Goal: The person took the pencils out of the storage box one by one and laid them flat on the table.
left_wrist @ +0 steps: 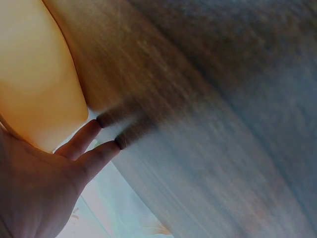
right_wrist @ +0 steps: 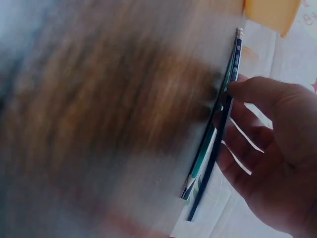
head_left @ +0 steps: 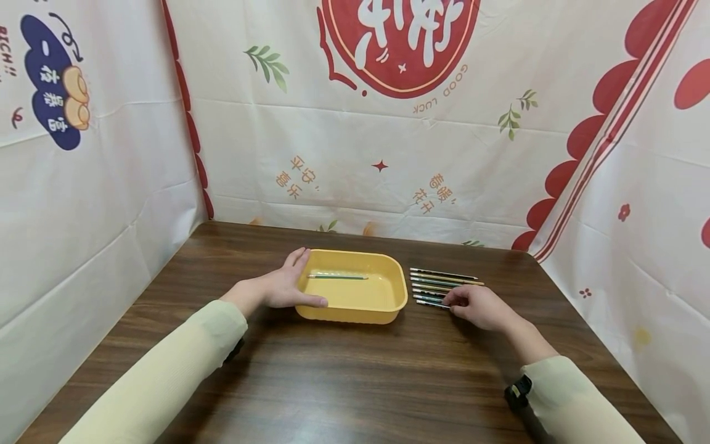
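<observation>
A yellow plastic basin (head_left: 355, 316) stands on the table, with one green pencil (head_left: 338, 277) lying inside toward its far side. My left hand (head_left: 285, 288) rests against the basin's left end, its thumb along the near rim; in the left wrist view two straight fingers reach out past the basin wall (left_wrist: 42, 74). To the right lies a row of several pencils (head_left: 444, 274), white eraser ends toward the basin. My right hand (head_left: 481, 306) pinches the nearest pencil (head_left: 431, 304), which looks dark blue (right_wrist: 212, 158) in the right wrist view, beside a green one (right_wrist: 200, 161).
The brown wooden table (head_left: 355, 382) is enclosed by white printed cloth (head_left: 355, 135) at the back and both sides. A black wrist strap (head_left: 518, 391) sits at the right sleeve.
</observation>
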`<state>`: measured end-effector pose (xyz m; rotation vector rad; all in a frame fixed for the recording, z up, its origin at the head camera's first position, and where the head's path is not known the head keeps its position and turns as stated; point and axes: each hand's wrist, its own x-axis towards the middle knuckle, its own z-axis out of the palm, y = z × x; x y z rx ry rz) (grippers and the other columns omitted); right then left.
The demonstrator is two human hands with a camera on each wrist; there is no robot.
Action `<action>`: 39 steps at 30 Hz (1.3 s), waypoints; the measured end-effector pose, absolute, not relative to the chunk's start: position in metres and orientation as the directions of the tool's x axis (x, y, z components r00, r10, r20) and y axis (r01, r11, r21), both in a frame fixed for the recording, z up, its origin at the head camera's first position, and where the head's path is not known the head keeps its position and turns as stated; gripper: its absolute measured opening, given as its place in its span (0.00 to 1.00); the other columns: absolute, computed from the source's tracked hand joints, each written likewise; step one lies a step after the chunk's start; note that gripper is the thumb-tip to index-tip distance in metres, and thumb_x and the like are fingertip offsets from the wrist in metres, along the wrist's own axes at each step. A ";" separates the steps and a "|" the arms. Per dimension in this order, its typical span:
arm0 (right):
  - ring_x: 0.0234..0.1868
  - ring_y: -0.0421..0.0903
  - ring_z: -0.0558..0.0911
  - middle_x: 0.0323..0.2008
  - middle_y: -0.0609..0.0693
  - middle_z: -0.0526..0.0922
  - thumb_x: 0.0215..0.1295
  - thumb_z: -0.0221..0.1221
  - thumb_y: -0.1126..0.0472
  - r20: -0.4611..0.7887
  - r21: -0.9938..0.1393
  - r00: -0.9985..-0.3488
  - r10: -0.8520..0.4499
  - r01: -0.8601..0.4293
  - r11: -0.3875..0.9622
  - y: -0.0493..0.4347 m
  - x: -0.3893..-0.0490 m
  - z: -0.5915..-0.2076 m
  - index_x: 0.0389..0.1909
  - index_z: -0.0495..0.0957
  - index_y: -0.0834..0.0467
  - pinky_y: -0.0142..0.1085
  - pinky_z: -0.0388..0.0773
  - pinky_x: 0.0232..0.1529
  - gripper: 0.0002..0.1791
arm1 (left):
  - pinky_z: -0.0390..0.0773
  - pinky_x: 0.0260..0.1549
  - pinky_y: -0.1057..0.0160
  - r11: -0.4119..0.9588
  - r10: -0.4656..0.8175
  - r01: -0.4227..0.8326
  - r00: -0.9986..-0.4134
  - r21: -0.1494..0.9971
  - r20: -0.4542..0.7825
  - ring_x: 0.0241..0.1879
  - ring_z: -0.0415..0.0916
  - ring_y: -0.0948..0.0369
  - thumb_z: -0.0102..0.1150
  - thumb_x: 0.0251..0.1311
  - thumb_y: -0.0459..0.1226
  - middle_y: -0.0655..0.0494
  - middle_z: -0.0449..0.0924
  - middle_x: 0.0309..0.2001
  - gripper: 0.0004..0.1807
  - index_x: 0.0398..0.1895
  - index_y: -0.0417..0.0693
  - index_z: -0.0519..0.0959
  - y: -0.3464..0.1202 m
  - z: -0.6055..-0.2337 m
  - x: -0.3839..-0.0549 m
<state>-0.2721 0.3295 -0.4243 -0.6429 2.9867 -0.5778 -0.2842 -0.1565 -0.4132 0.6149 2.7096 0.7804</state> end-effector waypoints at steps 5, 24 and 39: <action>0.45 0.43 0.84 0.40 0.44 0.90 0.71 0.69 0.66 0.045 -0.319 -0.906 -0.422 -0.413 0.853 0.329 -0.274 -0.424 0.44 0.92 0.50 0.47 0.83 0.49 0.07 | 0.60 0.83 0.38 0.766 0.464 0.324 -0.876 0.555 -0.128 0.88 0.48 0.37 0.70 0.59 0.74 0.45 0.23 0.91 0.79 0.91 0.48 0.28 -0.157 -0.413 -0.283; 0.40 0.41 0.82 0.36 0.45 0.89 0.70 0.70 0.66 0.028 -0.284 -0.903 -0.428 -0.418 0.863 0.320 -0.275 -0.424 0.43 0.92 0.53 0.46 0.82 0.46 0.07 | 0.61 0.82 0.38 0.770 0.453 0.317 -0.882 0.553 -0.126 0.87 0.49 0.37 0.70 0.58 0.74 0.45 0.24 0.91 0.79 0.92 0.48 0.29 -0.157 -0.414 -0.283; 0.42 0.44 0.83 0.39 0.45 0.90 0.67 0.71 0.66 0.070 -0.280 -0.903 -0.425 -0.427 0.860 0.322 -0.273 -0.413 0.42 0.92 0.53 0.48 0.83 0.49 0.07 | 0.62 0.82 0.39 0.773 0.456 0.328 -0.882 0.543 -0.117 0.86 0.52 0.37 0.69 0.57 0.76 0.46 0.24 0.91 0.79 0.92 0.50 0.28 -0.157 -0.416 -0.286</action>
